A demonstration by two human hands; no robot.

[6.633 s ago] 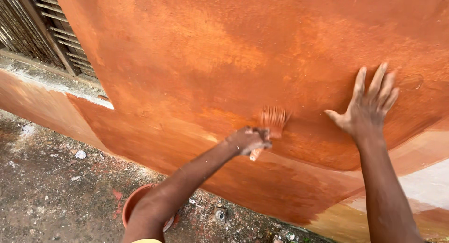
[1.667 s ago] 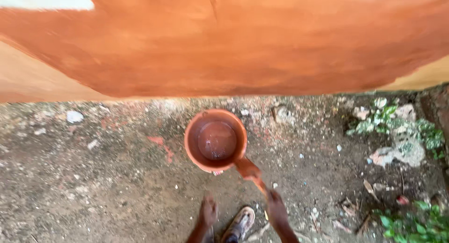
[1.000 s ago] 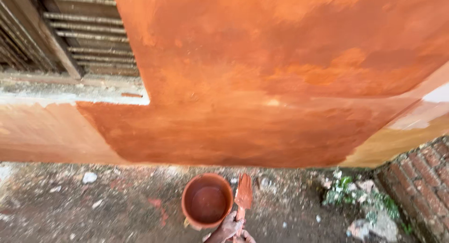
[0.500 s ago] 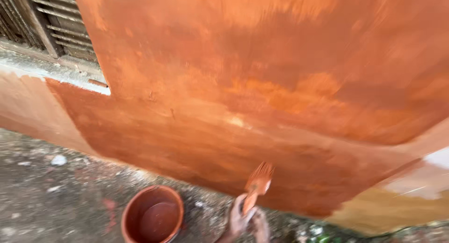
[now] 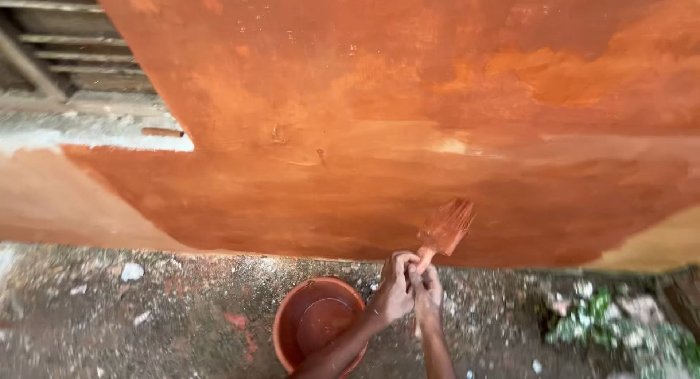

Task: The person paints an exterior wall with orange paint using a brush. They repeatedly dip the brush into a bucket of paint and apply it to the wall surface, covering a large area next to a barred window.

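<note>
Head view: brush (image 5: pixel 443 231) bristles point up-right toward wall (image 5: pixel 350 116).

Louvred window (image 5: pixel 65 51) upper left, green weeds (image 5: pixel 620 328) on gritty ground (image 5: pixel 109 321).

Single head view, worn high, looks steeply down and forward at the wall (image 5: pixel 379 131), which fills the upper two thirds, close. Ground (image 5: pixel 109 313) runs along the bottom strip. Window (image 5: pixel 65 65) sits at 10 o'clock, bucket (image 5: pixel 286 328) at 6, plants (image 5: pixel 605 328) at 4. Hands (image 5: pixel 408 291) enter from 6 o'clock, near frame centre-bottom. No second view shares the scene.
</note>
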